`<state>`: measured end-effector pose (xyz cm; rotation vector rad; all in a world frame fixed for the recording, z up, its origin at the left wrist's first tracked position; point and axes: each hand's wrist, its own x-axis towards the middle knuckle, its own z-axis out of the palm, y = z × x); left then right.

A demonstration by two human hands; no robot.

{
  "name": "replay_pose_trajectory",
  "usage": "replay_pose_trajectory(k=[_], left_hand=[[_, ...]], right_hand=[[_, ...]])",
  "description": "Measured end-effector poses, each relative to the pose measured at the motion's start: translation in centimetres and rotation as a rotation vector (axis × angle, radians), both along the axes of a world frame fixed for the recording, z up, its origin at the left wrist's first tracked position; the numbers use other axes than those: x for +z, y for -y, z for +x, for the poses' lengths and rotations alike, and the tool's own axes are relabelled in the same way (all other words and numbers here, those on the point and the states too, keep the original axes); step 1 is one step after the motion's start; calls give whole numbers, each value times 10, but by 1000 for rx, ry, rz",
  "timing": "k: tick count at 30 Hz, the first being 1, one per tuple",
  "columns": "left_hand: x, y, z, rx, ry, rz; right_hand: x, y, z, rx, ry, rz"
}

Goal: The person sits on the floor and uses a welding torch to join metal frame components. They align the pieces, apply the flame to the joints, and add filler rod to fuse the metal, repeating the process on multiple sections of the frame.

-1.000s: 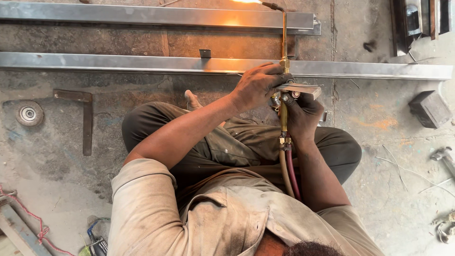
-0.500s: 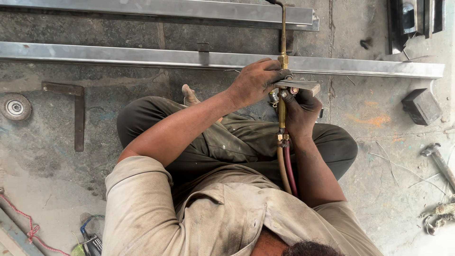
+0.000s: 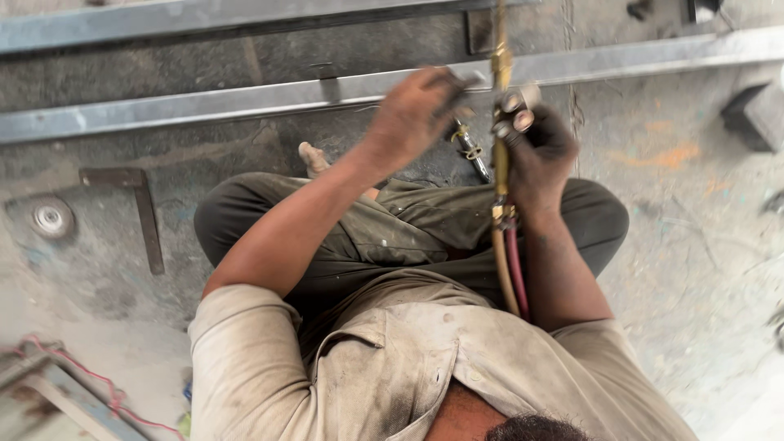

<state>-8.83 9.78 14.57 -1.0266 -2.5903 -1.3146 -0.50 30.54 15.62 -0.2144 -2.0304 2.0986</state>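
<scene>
My right hand (image 3: pixel 543 159) is closed around the handle of a brass cutting torch (image 3: pixel 500 98), by its valve knobs. The torch tube runs up and out of the top of the view. A tan and a red hose (image 3: pixel 512 265) hang from the handle down across my lap. My left hand (image 3: pixel 416 110) is blurred, with curled fingers, just left of the torch over a long steel bar (image 3: pixel 204 102). A small metal tool (image 3: pixel 471 151) shows under its fingers; whether the hand holds it is unclear. I sit cross-legged on the concrete floor.
A second steel bar (image 3: pixel 163 20) lies farther away, parallel to the first. On the floor at the left are a steel square (image 3: pixel 143 208) and a round disc (image 3: pixel 51 219). A dark block (image 3: pixel 755 114) sits at the right and a frame with a red cord (image 3: pixel 65 384) at the bottom left.
The orange glow at the torch tip seen a second ago is out of view. My left hand has come off the torch valves and moved slightly left. The view has closed in.
</scene>
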Motion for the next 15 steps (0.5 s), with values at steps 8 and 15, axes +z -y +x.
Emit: replay_pose_trajectory(k=[8,15], left_hand=[[12,53,-57,412,193,-286],[-29,15,-140,323,275,-366]], right_hand=[[10,-97,-11,-177,-230,-84],[-6,-121,-26,-194,-222,-130]])
